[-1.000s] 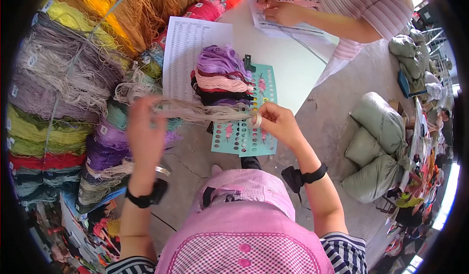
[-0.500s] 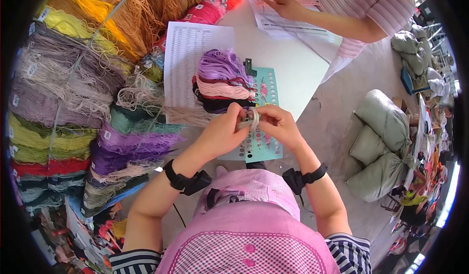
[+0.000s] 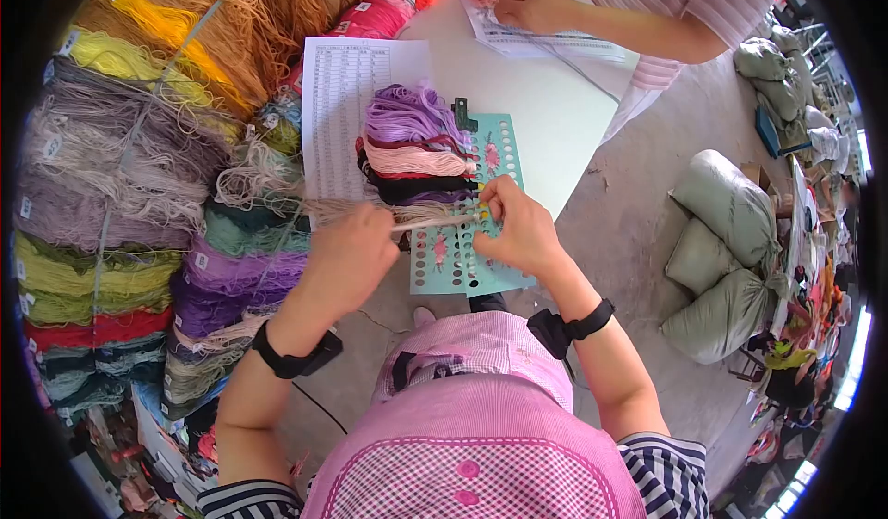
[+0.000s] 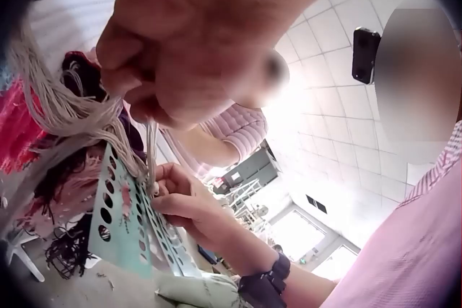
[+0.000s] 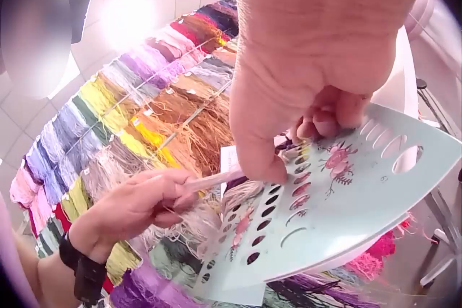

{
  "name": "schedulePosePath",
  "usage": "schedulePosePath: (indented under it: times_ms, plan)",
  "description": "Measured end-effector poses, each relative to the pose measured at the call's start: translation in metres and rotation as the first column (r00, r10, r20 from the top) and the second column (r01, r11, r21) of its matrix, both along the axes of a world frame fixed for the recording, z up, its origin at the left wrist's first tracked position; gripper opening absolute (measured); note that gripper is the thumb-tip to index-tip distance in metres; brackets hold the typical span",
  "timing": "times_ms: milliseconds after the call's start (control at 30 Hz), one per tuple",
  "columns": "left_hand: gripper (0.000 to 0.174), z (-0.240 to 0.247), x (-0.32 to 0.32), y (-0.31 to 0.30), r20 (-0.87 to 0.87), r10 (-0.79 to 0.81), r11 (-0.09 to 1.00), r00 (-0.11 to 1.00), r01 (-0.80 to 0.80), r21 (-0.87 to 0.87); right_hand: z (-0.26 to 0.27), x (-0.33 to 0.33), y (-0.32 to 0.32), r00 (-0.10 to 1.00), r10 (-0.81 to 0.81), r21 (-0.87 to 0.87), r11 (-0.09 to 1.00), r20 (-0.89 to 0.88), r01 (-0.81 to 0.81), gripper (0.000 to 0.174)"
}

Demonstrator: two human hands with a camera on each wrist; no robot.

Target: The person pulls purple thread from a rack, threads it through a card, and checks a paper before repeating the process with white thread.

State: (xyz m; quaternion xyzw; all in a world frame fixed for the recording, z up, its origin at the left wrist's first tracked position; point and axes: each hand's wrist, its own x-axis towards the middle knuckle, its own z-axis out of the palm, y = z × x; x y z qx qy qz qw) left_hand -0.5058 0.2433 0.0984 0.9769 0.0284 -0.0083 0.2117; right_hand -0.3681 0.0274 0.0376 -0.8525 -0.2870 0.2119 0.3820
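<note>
Beige thread (image 3: 430,212) runs across a teal card (image 3: 449,265) with rows of holes and pink flowers. The left hand (image 3: 351,251) grips a taut part of the thread left of the card; its curled fingers show in the left wrist view (image 4: 180,70). At the card's holes the right hand (image 3: 523,228) pinches the thread's end, its fingertips partly hidden. Above lie purple skeins (image 3: 412,117), pink thread (image 3: 416,159) and black thread (image 3: 416,188), attached along the card. A dark clip (image 3: 462,112) sits at the card's top.
Piled thread bundles (image 3: 111,167) fill the left side. A printed sheet (image 3: 333,103) lies on the white table (image 3: 546,103). Another person's hand (image 3: 536,8) is over papers at the table's far side. Stuffed sacks (image 3: 721,204) stand on the floor at the right.
The left hand has moved left from beside the right hand, drawing a length of beige thread straight. The right hand has stayed near the card's holes.
</note>
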Motion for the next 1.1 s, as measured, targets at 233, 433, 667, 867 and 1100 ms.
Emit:
schedulePosePath:
  times_ms: [233, 433, 667, 867, 1100]
  plan:
    - [0.015, 0.014, -0.004, 0.041, 0.39, 0.192, 0.945, 0.9, -0.277, 0.173, 0.0, 0.0, -0.013, 0.991, 0.013, 0.137, 0.991, -0.136, 0.006, 0.044]
    - [0.032, -0.078, -0.028, -0.006, -0.261, 0.227, 0.693, 0.938, -0.344, -0.633, -0.006, -0.026, -0.062, 0.866, -0.494, 0.128, 0.857, -0.074, 0.5, 0.03]
    - [0.026, -0.055, -0.008, -0.053, -0.569, 0.011, 0.122, 0.822, -0.566, -0.816, -0.015, -0.044, -0.076, 0.68, -0.322, 0.068, 0.875, -0.658, 0.48, 0.023]
    - [0.025, -0.059, 0.001, -0.069, -0.49, -0.027, 0.047, 0.871, -0.489, -0.871, -0.001, -0.048, -0.072, 0.677, -0.249, 0.136, 0.877, -0.692, 0.461, 0.021]
    - [0.02, -0.057, 0.001, -0.077, -0.445, -0.098, 0.061, 0.89, -0.441, -0.895, 0.006, -0.031, -0.052, 0.492, -0.052, 0.288, 0.756, -0.869, 0.589, 0.031]
